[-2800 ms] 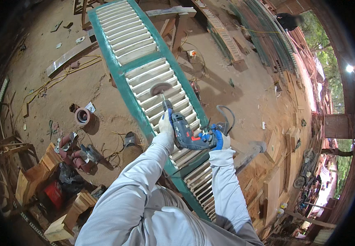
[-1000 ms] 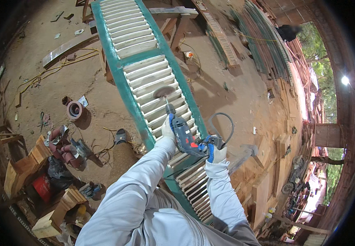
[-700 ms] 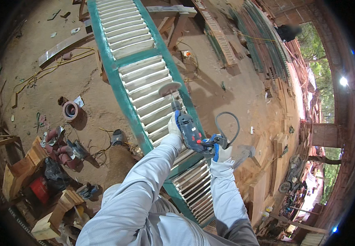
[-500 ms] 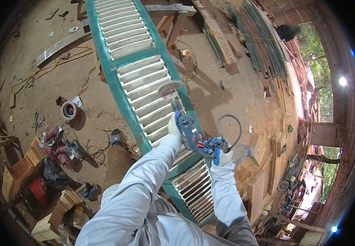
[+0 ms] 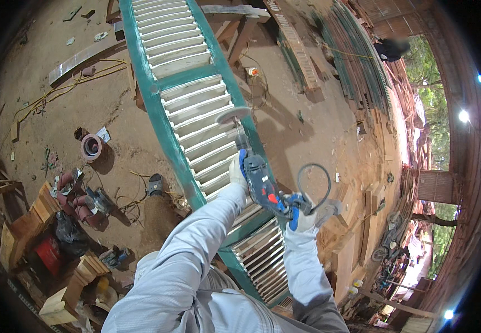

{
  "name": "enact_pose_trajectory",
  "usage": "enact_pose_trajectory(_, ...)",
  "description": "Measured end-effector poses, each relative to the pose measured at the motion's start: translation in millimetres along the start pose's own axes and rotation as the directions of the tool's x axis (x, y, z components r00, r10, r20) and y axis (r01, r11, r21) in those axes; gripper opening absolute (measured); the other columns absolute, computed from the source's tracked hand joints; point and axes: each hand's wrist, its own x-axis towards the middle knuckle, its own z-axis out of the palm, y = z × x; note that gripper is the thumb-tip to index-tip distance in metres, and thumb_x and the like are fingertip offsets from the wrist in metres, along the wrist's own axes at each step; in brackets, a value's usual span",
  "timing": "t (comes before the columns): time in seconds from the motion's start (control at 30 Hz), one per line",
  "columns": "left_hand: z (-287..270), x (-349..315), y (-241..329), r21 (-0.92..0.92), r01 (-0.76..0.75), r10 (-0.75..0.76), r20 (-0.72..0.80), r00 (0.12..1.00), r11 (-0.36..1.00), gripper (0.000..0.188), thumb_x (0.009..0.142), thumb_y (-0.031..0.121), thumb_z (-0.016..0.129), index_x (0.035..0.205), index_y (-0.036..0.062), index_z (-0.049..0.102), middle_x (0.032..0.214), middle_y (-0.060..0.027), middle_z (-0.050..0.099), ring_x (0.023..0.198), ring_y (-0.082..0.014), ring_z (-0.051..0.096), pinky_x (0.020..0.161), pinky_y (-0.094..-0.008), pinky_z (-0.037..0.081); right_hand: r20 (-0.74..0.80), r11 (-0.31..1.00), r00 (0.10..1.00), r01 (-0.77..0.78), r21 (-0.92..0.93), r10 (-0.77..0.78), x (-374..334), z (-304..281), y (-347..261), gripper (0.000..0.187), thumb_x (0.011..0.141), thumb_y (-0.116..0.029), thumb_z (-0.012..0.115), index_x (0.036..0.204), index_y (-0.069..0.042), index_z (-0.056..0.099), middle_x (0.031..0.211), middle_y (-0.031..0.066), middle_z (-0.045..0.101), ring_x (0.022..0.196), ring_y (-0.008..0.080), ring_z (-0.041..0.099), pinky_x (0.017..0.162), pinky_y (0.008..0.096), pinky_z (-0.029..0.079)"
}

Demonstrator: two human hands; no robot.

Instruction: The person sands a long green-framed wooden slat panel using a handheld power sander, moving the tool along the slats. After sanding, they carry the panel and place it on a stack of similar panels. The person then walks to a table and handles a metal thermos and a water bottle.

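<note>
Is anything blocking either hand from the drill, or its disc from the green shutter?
Nothing visible does: the gloved left hand and right hand both grip the drill, and no object shows between the disc and the shutter.

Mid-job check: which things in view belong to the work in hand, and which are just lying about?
In the work:
- power drill
- round disc on its front end
- left hand, gripping near the front
- right hand, on the rear handle
- green-framed slatted panel below

Apparently just lying about:
- reddish roll on the ground
- black plastic bag
- long plank
</note>
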Motion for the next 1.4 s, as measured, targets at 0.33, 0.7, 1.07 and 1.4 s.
enact_pose_trajectory(0.33, -43, 27, -32, -0.252, 0.084, -0.075, 0.045, 0.996, 0.964, 0.032, 0.093, 0.046, 0.058, 0.097, 0.0142, 0.064, 0.084, -0.0081, 0.068, 0.073, -0.0249, 0.067, 0.068, -0.0418, 0.058, 0.009, 0.991, 0.999, 0.047, 0.123, -0.048, 6, 14, -6, 0.012, 0.087, 0.001, 0.060, 0.098, 0.002, 0.064, 0.079, 0.0115, 0.067, 0.065, 0.0169, 0.064, 0.060, 0.0292, 0.054)
enact_pose_trajectory(0.7, -105, -52, 34, 0.335, -0.202, 0.273, -0.180, 0.945, 0.920, 0.040, 0.098, 0.042, 0.056, 0.108, 0.0049, 0.068, 0.090, -0.0060, 0.067, 0.077, -0.0160, 0.061, 0.075, -0.0322, 0.050, 0.053, 0.953, 0.987, -0.162, 0.258, 0.153, -48, 22, 45, 0.022, 0.081, 0.004, 0.063, 0.103, 0.001, 0.065, 0.091, 0.0117, 0.070, 0.074, 0.0209, 0.069, 0.067, 0.0328, 0.058)
enact_pose_trajectory(1.07, -88, -79, 56, 0.418, -0.120, 0.224, -0.209, 0.952, 0.900, 0.042, 0.094, 0.046, 0.061, 0.104, 0.0064, 0.069, 0.090, -0.0044, 0.067, 0.076, -0.0152, 0.063, 0.073, -0.0321, 0.050, -0.028, 0.907, 0.980, -0.173, 0.383, 0.199, -66, 20, 73, 0.025, 0.083, 0.006, 0.066, 0.107, -0.001, 0.065, 0.096, 0.0081, 0.069, 0.084, 0.0163, 0.067, 0.075, 0.0295, 0.055)
enact_pose_trajectory(1.4, -48, -63, 25, 0.695, -0.013, 0.087, -0.072, 0.994, 0.719, 0.050, 0.089, 0.052, 0.062, 0.107, 0.0064, 0.071, 0.086, -0.0056, 0.067, 0.075, -0.0167, 0.059, 0.073, -0.0329, 0.046, -0.063, 0.842, 0.997, -0.012, 0.539, 0.055, -71, -4, 62, 0.021, 0.087, 0.005, 0.058, 0.107, 0.000, 0.059, 0.086, 0.0163, 0.067, 0.070, 0.0258, 0.068, 0.068, 0.0392, 0.059)
